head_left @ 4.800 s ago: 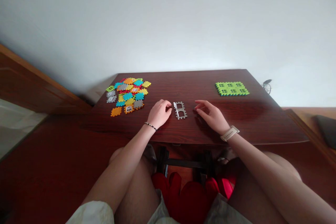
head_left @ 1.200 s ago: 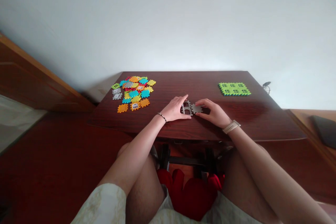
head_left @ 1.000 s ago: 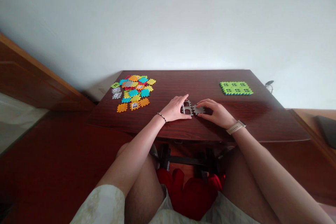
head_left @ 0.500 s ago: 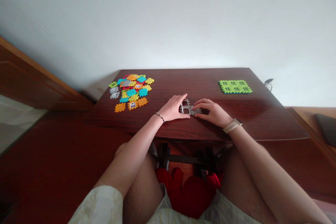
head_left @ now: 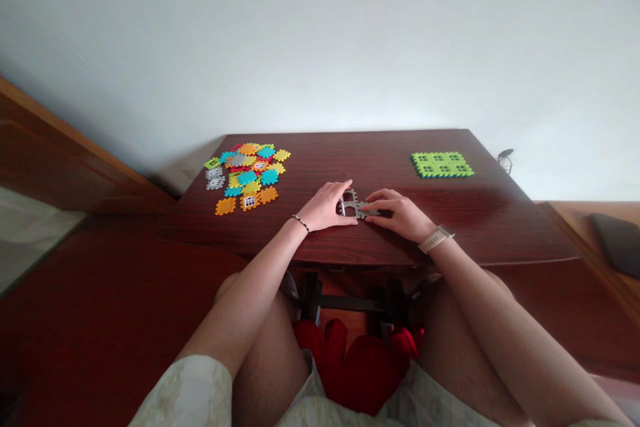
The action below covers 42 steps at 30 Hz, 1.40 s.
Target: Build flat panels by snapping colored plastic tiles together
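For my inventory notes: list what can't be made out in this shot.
Head view, all:
The right hand's fingers cover most of the gray tile, hiding its join with the gray window frame.
Tiles overlap in the pile, hiding the lower ones, so no count.
The green panel is too small to show any joins.
The dark wiry object past the table is too small to identify.
The red thing under the table is partly hidden by the legs.
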{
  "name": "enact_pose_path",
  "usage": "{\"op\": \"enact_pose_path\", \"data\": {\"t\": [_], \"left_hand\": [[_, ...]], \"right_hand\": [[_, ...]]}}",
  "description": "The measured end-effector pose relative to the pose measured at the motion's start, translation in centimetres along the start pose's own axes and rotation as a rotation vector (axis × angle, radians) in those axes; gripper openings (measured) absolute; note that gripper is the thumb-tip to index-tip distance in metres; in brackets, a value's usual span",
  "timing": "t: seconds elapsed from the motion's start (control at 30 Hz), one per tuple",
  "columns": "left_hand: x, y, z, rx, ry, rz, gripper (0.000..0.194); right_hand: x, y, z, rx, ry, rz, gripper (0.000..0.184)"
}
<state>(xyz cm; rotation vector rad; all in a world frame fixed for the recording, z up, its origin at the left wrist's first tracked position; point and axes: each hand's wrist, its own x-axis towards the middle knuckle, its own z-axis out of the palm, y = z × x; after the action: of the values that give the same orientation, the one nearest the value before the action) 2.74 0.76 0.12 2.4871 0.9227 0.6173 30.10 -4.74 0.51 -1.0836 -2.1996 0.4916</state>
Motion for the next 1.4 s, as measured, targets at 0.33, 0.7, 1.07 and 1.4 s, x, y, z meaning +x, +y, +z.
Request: {"op": "enact_pose_path", "data": {"t": [0.33, 0.7, 1.07, 1.4], "left_hand": [[0.0, -0.2, 0.1, 0.022, 0.004, 0.007, 0.106], [0.2, -0.4, 0.3, 0.034, 0.019, 0.033, 0.103], [0.2, -0.3, 0.4, 0.060, 0.016, 0.030, 0.102], [0.1, -0.3, 0.4, 0.077, 0.006, 0.024, 0.105]], "right_hand": [[-0.2, 0.4, 0.4, -0.035, 0.016, -0.037, 0.023], [0.0, -1.9, 0.4, -0.285, -0.044, -0.152, 0.025], [-0.7, -2.6, 1.0, -0.231, 0.005, -0.145, 0.030], [-1.3, -1.8, 0.0, -0.126, 0.065, -0.065, 0.026]]}}
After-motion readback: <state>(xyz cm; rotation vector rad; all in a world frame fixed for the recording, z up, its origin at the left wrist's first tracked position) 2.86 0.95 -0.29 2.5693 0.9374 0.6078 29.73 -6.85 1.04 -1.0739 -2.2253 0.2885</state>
